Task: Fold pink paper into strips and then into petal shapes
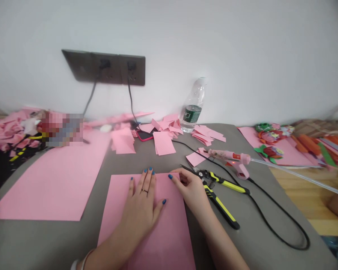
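The green label (192,113) on the far bottle (197,93) is unreadably small. At near centre, the left hand (142,200) lies spread flat on a pink sheet (169,236); the right hand (190,187) curls at the sheet's far-right corner, grip unclear, beside pliers (221,206).

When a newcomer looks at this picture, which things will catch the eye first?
Probably first the blue-nailed left hand, spread flat on a pink sheet at the lower middle, with the right hand at that sheet's upper right corner. Next may come the yellow-and-black pliers, opened beside the right hand, and the pink glue gun just beyond them.
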